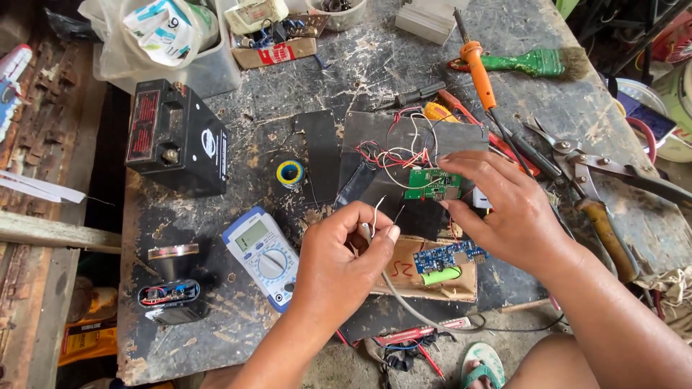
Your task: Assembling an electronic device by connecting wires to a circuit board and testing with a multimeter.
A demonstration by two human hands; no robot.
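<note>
We look down on a scarred, dark metal-topped workbench (238, 338) crowded with repair gear. Our left hand (339, 263) is closed in a pinch on a thin grey cable (404, 302) near its stripped end, thumb and forefinger holding the bare strands upright so the tips stand free above the bench, while the rest of the cable trails down and off toward the bench's near edge. Our right hand (508, 212) reaches over from the other side, fingers curled and pressing on the right edge of a small green circuit board (432, 184), seemingly to keep it steady; it grips the board lightly rather than lifting it. That board sits on a dark flat sheet (375, 137) with a tangle of red and white wires (396, 155) rising from it toward the back. Just below the right hand a small blue circuit board with a green cylindrical cell (447, 263) lies on a scrap of brown cardboard (422, 284), near to hand but untouched. To the left rest a white and blue multimeter (263, 248), a small spool of solder (290, 173) and a black boxy battery (176, 137). An orange-handled soldering iron (479, 75) lies at the back right, beside metal shears (584, 169), within reach of the right hand.
</note>
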